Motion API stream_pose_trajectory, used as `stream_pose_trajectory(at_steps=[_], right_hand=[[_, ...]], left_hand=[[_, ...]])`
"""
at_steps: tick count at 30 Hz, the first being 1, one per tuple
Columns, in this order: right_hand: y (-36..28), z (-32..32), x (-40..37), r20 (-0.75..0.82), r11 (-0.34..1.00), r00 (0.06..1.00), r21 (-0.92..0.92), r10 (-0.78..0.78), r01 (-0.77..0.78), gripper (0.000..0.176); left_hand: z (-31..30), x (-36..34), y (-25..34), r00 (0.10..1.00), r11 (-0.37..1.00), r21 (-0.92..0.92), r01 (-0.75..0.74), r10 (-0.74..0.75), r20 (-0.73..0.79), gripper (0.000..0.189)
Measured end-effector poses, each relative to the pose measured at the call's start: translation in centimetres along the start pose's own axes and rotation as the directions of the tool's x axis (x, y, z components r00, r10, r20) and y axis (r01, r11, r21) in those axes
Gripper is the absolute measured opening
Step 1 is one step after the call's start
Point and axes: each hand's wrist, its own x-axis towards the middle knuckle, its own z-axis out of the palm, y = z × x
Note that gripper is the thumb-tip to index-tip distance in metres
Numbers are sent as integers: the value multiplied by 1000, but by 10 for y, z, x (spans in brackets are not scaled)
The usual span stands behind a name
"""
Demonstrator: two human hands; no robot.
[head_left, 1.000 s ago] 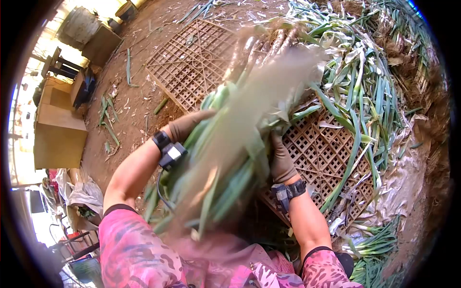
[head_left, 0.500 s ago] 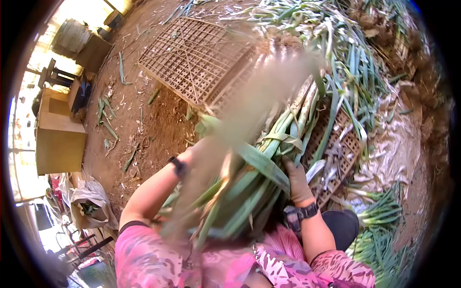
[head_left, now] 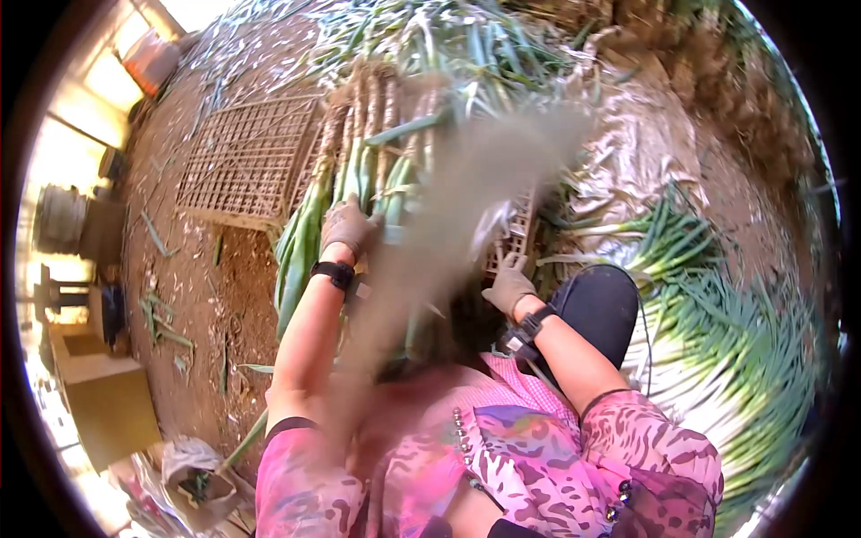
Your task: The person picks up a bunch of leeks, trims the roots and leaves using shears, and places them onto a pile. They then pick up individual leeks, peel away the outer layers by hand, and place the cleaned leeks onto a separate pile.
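Note:
Several leeks (head_left: 363, 166) with soil-covered stems and roots lie in front of me, roots pointing away and green leaves towards my lap. My left hand (head_left: 348, 226), gloved, is closed over the leaves just below the pale stems. On the right, my gloved right hand (head_left: 509, 289) has its fingers apart beside a brown plastic crate (head_left: 520, 224), near some pale, dry leaf scraps. A blurred beige strip (head_left: 457, 197) close to the camera crosses the middle and hides part of the leeks and of the space between my hands.
Another slatted crate (head_left: 247, 157) lies on the dirt floor at the left. More leeks (head_left: 421, 40) are heaped at the back. Cleaned leeks (head_left: 708, 359) are piled by my right knee (head_left: 599, 309). A pale sheet (head_left: 646, 134) and a cardboard box (head_left: 108, 403) flank the area.
My view has shifted to the right. My left hand has moved forward onto the leeks. My right hand has let go of the leaves and now sits apart from them.

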Motion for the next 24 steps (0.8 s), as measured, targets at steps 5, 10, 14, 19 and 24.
stream_pose_trajectory(at_steps=[5,10,14,19,24], right_hand=[[23,-14,-13,-85,925,972,334,219,-180,102],[41,-103,-105,-320,990,947,-136,-17,-28,71],[54,-107,-141,112,962,956,37,-271,269,63],[46,-26,-142,165,821,900,500,-404,277,44],[51,-21,-160,-337,640,919,665,-202,385,25]], left_hand=[[6,15,-18,993,999,-34,7,-3,115,60],[-5,-37,-44,922,971,141,-191,128,366,61],[3,-83,-45,869,915,354,-193,-9,495,44],[-14,-141,-25,900,872,428,-238,32,435,48],[-41,-206,32,910,896,244,-372,404,-97,59]])
